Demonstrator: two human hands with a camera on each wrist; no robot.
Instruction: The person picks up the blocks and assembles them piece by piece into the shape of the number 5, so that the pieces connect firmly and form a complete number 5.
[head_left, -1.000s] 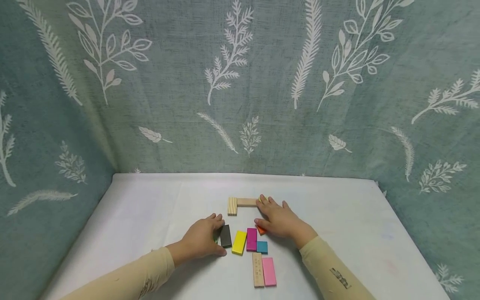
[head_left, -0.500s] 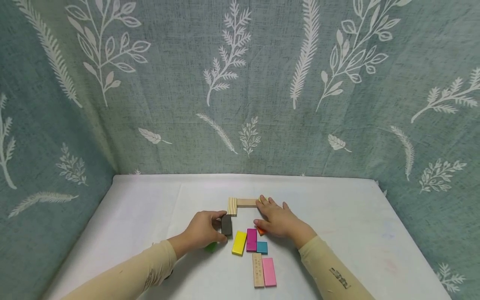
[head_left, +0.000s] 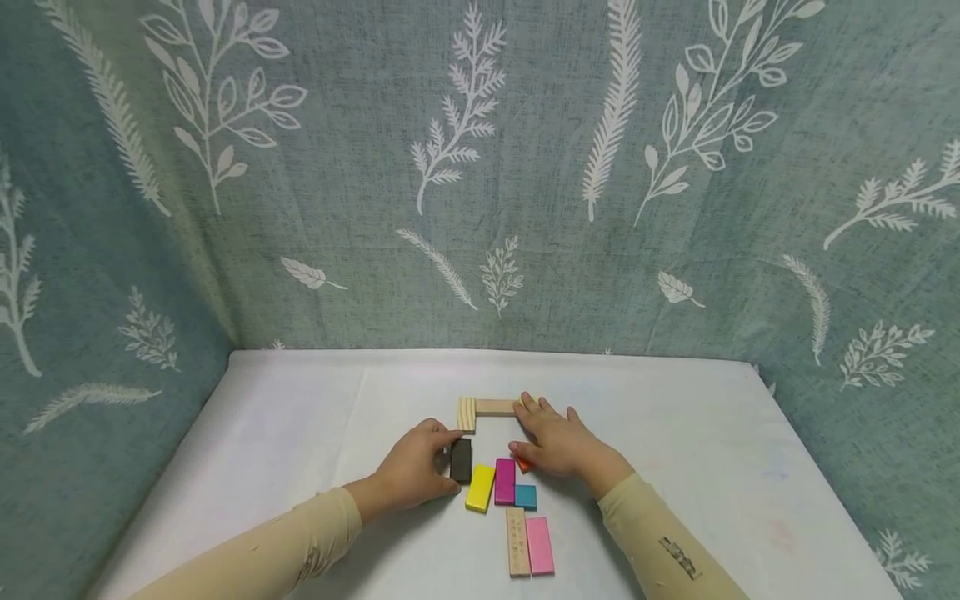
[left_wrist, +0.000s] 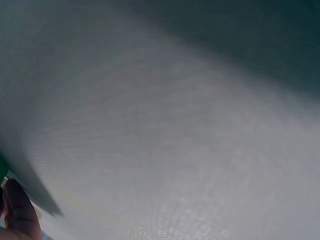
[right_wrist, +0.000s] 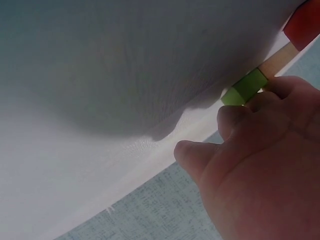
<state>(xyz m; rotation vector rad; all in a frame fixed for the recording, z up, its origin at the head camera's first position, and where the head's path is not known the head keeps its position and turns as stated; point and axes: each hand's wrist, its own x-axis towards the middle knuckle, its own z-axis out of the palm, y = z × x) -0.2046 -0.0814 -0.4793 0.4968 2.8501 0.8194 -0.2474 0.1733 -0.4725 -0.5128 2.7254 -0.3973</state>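
Observation:
My left hand (head_left: 411, 463) pinches a black block (head_left: 461, 461) at its two ends, finger at the far end and thumb at the near end. The block lies just below an upright-grained wooden block (head_left: 467, 414). A sliver of a green block (left_wrist: 3, 169) shows beside the fingers (left_wrist: 22, 207) in the left wrist view. My right hand (head_left: 564, 442) rests with spread fingers at the right end of a plain wooden block (head_left: 495, 407). Its thumb lies over an orange-red block (head_left: 523, 464), partly hidden. In the right wrist view a green block (right_wrist: 246, 87) sits at its fingertips.
Between the hands lie a yellow block (head_left: 480, 488), a magenta block (head_left: 505, 482) and a small blue block (head_left: 526, 497). Nearer stand a marked wooden block (head_left: 517, 542) and a pink block (head_left: 540, 546) on the white tabletop (head_left: 675, 433). A patterned green cloth (head_left: 337, 208) hangs behind.
My left hand has taken the black block by its ends and moved it away from me, then slightly right, up to the grained wooden block. The right hand stays in place.

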